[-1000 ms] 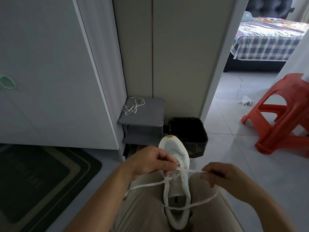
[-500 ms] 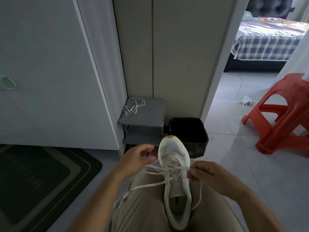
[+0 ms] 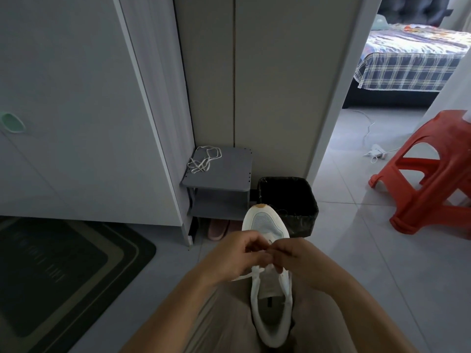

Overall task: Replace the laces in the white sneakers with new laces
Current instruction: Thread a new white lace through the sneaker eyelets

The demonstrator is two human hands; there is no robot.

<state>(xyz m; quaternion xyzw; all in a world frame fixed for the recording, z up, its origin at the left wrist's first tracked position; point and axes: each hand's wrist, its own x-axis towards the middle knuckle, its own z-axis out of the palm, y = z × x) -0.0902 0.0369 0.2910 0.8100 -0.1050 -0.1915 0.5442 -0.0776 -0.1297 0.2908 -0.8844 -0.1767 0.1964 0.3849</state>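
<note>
Drawn together lower centre, pinching lace [image 3: 240,277] over sneaker [image 3: 265,222] with left hand [image 3: 229,259] and right hand [image 3: 295,258], likely threading next eyelets

You wear the only camera on your head; it faces forward and down, close over your lap [image 3: 224,324], with your left hand [image 3: 229,258] and right hand [image 3: 297,261] at lower centre. Its wide angle reaches the doorway [image 3: 369,118] at upper right.
</note>
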